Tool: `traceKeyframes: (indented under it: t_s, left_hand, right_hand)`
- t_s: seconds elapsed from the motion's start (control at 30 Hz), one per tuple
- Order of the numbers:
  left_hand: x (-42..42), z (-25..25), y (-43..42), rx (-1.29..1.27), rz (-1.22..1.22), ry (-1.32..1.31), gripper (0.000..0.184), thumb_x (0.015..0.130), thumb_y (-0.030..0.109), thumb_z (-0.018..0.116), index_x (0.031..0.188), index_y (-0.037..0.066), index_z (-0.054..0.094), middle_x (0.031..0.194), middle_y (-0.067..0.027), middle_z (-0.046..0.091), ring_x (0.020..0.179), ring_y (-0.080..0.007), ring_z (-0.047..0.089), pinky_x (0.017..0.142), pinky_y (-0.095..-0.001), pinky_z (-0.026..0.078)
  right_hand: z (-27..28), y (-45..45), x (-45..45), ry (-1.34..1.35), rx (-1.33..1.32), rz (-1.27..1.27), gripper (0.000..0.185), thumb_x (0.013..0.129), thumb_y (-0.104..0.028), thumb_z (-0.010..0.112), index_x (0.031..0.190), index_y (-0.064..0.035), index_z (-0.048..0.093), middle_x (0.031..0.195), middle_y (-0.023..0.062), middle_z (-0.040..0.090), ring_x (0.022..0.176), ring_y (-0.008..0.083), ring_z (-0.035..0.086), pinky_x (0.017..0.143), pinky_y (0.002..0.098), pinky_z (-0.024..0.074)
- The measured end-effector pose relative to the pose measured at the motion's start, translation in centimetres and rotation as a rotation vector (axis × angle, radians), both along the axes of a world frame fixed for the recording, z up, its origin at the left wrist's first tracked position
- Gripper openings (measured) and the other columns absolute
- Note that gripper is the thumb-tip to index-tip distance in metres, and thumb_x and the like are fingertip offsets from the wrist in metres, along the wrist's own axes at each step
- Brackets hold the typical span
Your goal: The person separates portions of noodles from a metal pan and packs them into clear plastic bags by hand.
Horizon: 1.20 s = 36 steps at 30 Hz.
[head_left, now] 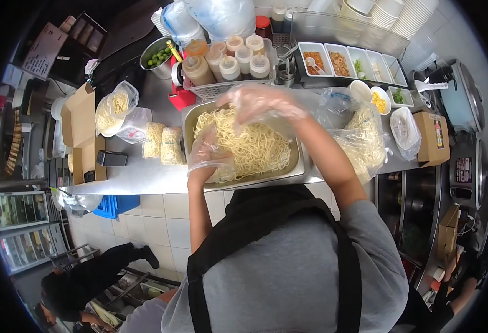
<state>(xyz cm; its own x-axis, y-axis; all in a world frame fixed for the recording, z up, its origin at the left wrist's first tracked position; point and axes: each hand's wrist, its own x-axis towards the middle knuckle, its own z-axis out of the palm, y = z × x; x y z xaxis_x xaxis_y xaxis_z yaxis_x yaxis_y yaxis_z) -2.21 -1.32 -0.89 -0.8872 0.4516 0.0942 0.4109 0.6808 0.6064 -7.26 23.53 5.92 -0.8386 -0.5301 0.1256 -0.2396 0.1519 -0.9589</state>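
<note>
Evidently for cleanliness, both hands wear clear plastic gloves (220,166). At the centre of the frame, noodles (260,147) lie heaped in a metal tray (255,181) on the bench (127,180); its raised walls presumably keep strands contained. The left hand (208,151) reaches into the tray's left side, fingers against the noodles, though whether they pinch any is unclear. The right hand (263,104), blurred, is over the tray's upper part; I cannot tell whether its fingers grip strands. Sauce bottles (230,69), upper centre, share a basket (205,93), probably against tipping.
</note>
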Motion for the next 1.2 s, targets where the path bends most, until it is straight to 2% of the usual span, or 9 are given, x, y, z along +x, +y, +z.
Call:
traceKeyframes:
  t_s: [0.2, 0.37, 0.47, 0.5, 0.67, 0.77, 0.87, 0.97, 1.2]
  left_hand:
    - [0.2, 1.3, 0.1, -0.204, -0.055, 0.036, 0.082, 0.065, 0.032, 0.079, 0.135, 0.010, 0.043, 0.134, -0.0157, 0.045, 0.123, -0.0323, 0.042, 0.104, -0.0366, 0.034]
    - [0.0, 5.7, 5.6, -0.219, -0.211, 0.239, 0.076, 0.066, 0.030, 0.077, 0.133, 0.014, 0.045, 0.136, -0.0146, 0.043, 0.122, -0.0335, 0.043, 0.101, -0.0384, 0.037]
    - [-1.4, 2.8, 7.4, -0.257, -0.221, 0.209, 0.066, 0.067, 0.026, 0.076, 0.127, 0.013, 0.051, 0.129, -0.0158, 0.049, 0.117, -0.0348, 0.047, 0.098, -0.0401, 0.040]
    - [-1.5, 3.7, 7.7, -0.120, -0.136, -0.041, 0.057, 0.067, 0.025, 0.074, 0.119, 0.009, 0.056, 0.119, -0.0172, 0.056, 0.113, -0.0354, 0.050, 0.095, -0.0395, 0.042]
    - [-1.5, 2.3, 4.5, -0.047, -0.152, -0.059, 0.055, 0.065, 0.013, 0.075, 0.116, 0.004, 0.057, 0.114, -0.0157, 0.059, 0.108, -0.0308, 0.055, 0.093, -0.0351, 0.043]
    - [-0.5, 3.6, 3.8, 0.149, -0.145, -0.052, 0.056, 0.065, 0.010, 0.075, 0.118, 0.007, 0.058, 0.113, -0.0155, 0.060, 0.106, -0.0320, 0.056, 0.092, -0.0350, 0.044]
    - [0.0, 5.7, 3.7, 0.374, -0.089, -0.045, 0.048, 0.071, 0.006, 0.073, 0.117, 0.006, 0.059, 0.103, -0.0120, 0.063, 0.097, -0.0247, 0.060, 0.085, -0.0312, 0.047]
    - [0.6, 7.5, 4.0, 0.606, -0.011, -0.268, 0.034, 0.076, 0.008, 0.073, 0.108, 0.001, 0.062, 0.094, -0.0066, 0.063, 0.081, -0.0117, 0.060, 0.073, -0.0261, 0.048]
    - [2.3, 4.6, 6.2, 0.776, 0.063, -0.431, 0.023, 0.076, 0.006, 0.072, 0.095, 0.002, 0.059, 0.082, -0.0042, 0.062, 0.071, -0.0094, 0.057, 0.062, -0.0254, 0.048]
  right_hand:
    - [-2.1, 4.0, 3.8, -0.119, 0.827, 0.112, 0.037, 0.064, -0.016, 0.067, 0.096, -0.0006, 0.057, 0.089, 0.0181, 0.062, 0.078, 0.0288, 0.061, 0.068, 0.0356, 0.0485]
    - [-8.3, -0.2, 9.5, 0.234, 0.534, -0.280, 0.033, 0.062, -0.011, 0.066, 0.089, 0.0025, 0.052, 0.085, 0.0203, 0.056, 0.090, 0.0374, 0.056, 0.076, 0.0443, 0.0448]
    - [-8.7, -1.0, 9.8, 0.005, 0.588, -0.416, 0.037, 0.062, -0.008, 0.066, 0.095, 0.0034, 0.054, 0.100, 0.0222, 0.057, 0.104, 0.0365, 0.053, 0.085, 0.0407, 0.0443]
    - [-8.2, -0.5, 9.8, 0.052, 0.448, -0.424, 0.039, 0.062, -0.006, 0.065, 0.099, 0.0030, 0.056, 0.102, 0.0221, 0.058, 0.103, 0.0349, 0.055, 0.086, 0.0390, 0.0448]
    - [-2.9, 3.2, 8.9, -0.135, -0.031, -0.329, 0.055, 0.063, -0.008, 0.070, 0.116, -0.0009, 0.056, 0.116, 0.0121, 0.058, 0.110, 0.0203, 0.053, 0.094, 0.0330, 0.0421]
    - [0.9, 3.1, 8.6, 0.039, -0.268, -0.335, 0.050, 0.069, -0.006, 0.070, 0.116, -0.0014, 0.057, 0.112, 0.0058, 0.059, 0.102, 0.0149, 0.055, 0.091, 0.0311, 0.0430]
    - [2.3, 1.1, 8.8, -0.343, -0.537, -0.353, 0.042, 0.076, -0.010, 0.070, 0.116, -0.0022, 0.057, 0.110, 0.0048, 0.060, 0.100, 0.0130, 0.055, 0.091, 0.0279, 0.0420]
    - [0.3, -0.2, 7.9, -0.176, -0.490, -0.310, 0.039, 0.079, -0.010, 0.068, 0.116, -0.0028, 0.057, 0.116, 0.0048, 0.057, 0.105, 0.0114, 0.052, 0.090, 0.0269, 0.0420]
    - [-0.2, -2.7, 8.1, -0.074, -0.324, -0.535, 0.036, 0.076, -0.002, 0.066, 0.110, -0.0057, 0.057, 0.100, 0.0023, 0.059, 0.085, 0.0109, 0.053, 0.076, 0.0257, 0.0446]
